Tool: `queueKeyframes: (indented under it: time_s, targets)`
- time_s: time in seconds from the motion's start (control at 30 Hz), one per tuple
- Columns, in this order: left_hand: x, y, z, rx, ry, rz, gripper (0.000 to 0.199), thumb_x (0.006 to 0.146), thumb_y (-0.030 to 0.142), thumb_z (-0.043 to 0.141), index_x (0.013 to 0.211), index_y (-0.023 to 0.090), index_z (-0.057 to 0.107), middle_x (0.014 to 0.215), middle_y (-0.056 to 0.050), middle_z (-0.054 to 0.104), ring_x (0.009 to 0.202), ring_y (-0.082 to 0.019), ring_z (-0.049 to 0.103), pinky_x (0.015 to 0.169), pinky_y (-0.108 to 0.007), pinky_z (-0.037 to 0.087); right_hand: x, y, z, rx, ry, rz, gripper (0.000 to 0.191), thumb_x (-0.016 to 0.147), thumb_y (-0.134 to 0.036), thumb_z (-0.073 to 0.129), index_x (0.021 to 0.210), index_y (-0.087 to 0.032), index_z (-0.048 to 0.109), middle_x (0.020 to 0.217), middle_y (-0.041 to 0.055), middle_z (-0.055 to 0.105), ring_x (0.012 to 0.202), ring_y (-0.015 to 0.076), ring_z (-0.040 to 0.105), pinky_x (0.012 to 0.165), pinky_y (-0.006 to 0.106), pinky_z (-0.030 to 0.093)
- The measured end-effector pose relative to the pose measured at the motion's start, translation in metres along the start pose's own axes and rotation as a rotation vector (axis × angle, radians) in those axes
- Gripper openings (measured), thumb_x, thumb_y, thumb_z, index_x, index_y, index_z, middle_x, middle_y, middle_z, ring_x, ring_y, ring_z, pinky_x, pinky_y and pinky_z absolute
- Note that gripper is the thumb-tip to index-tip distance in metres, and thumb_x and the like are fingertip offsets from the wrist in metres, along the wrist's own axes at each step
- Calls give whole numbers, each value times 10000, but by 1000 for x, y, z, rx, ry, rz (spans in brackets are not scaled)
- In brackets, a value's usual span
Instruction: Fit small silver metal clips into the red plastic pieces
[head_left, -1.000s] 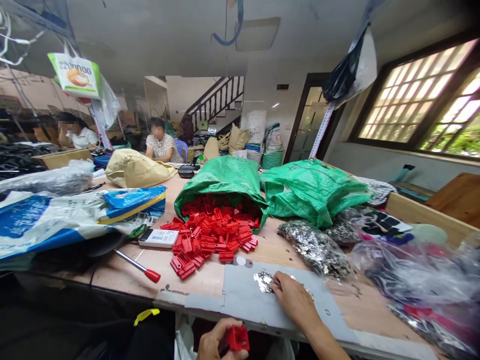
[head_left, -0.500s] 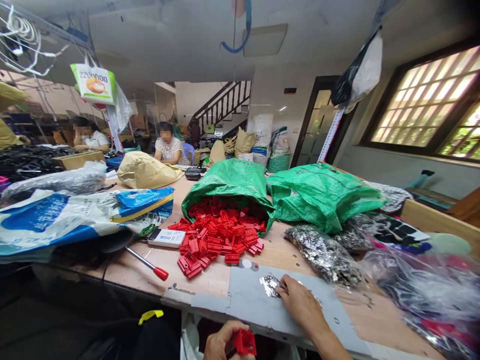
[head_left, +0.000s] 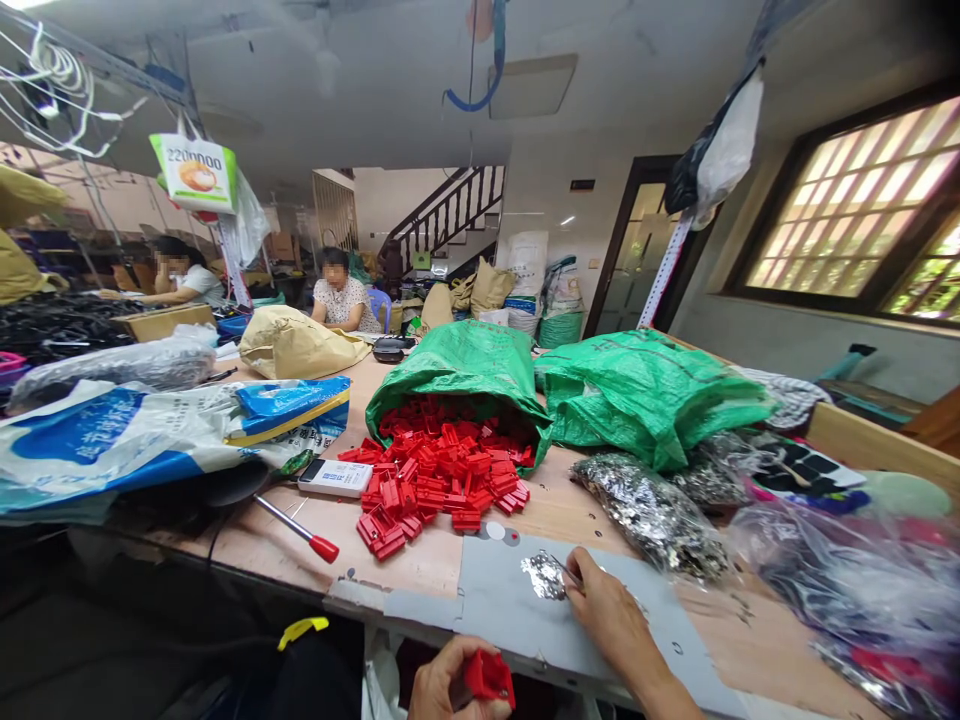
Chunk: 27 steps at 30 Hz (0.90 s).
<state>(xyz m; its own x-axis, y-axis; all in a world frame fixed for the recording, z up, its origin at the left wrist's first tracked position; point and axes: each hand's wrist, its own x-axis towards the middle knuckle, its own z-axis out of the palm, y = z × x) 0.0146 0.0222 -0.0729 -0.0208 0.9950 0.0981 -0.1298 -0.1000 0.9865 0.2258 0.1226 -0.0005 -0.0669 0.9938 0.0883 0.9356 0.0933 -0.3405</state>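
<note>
My left hand [head_left: 442, 685] is at the bottom edge, its fingers closed round a red plastic block [head_left: 489, 677] with a hollow in its upper face. My right hand [head_left: 604, 605] rests over the grey mat [head_left: 502, 600], closed on a thin pointed metal tool [head_left: 562, 566]; I cannot make out its exact kind. The tool's tip points at a small pile of shiny metal pieces [head_left: 542, 574] on the mat. Behind the mat, many red plastic blocks [head_left: 442, 475] spill from a green woven sack [head_left: 461, 350].
A lever with a red knob [head_left: 324, 548] juts out left of the blocks, near a white phone-like device [head_left: 335, 477]. Clear bags of metal pieces [head_left: 652, 510] lie to the right, beside a second green sack [head_left: 645, 385]. Two people sit across the room.
My right hand has shifted slightly right, and the thin tool now shows beyond its fingers. My left hand still holds the red block, tilted a little differently.
</note>
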Motion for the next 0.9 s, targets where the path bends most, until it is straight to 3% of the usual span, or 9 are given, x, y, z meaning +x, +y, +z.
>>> queueKeyframes:
  time_s: [0.2,0.4,0.57,0.67,0.9]
  targets:
    - [5,0,-3,-93,32,7,475,532,475,791,875,168,678,727,-44,676,652,-165,599,639,-250,479,-4,2,0,100,29,-49,100,822,-202,388,819,-231,484,850,33,657,791,208,607,686,302,387]
    - [9,22,-3,-279,89,-63,529,589,403,792,1056,202,649,816,-47,692,747,-175,626,716,-287,498,-5,8,2,205,36,-92,230,827,-267,391,947,-220,581,1038,73,654,963,227,603,850,339,419]
    - [21,46,-4,-453,100,-179,606,603,391,794,1156,213,620,872,-63,689,771,-178,634,701,-306,517,-6,9,4,254,67,-94,167,836,-310,409,849,-233,557,892,46,682,834,223,634,745,325,442]
    - [25,63,-6,-459,94,-197,590,704,336,735,1251,202,557,925,-78,688,817,-166,638,774,-303,499,-10,2,0,288,92,-145,194,853,-329,411,867,-225,573,918,53,679,851,216,622,745,311,434]
    - [33,80,-5,-460,100,-167,501,725,296,715,1203,227,582,926,-39,673,840,-157,637,776,-290,489,-28,-41,-14,534,40,-211,166,842,-328,491,879,-206,597,869,28,681,769,160,613,702,247,457]
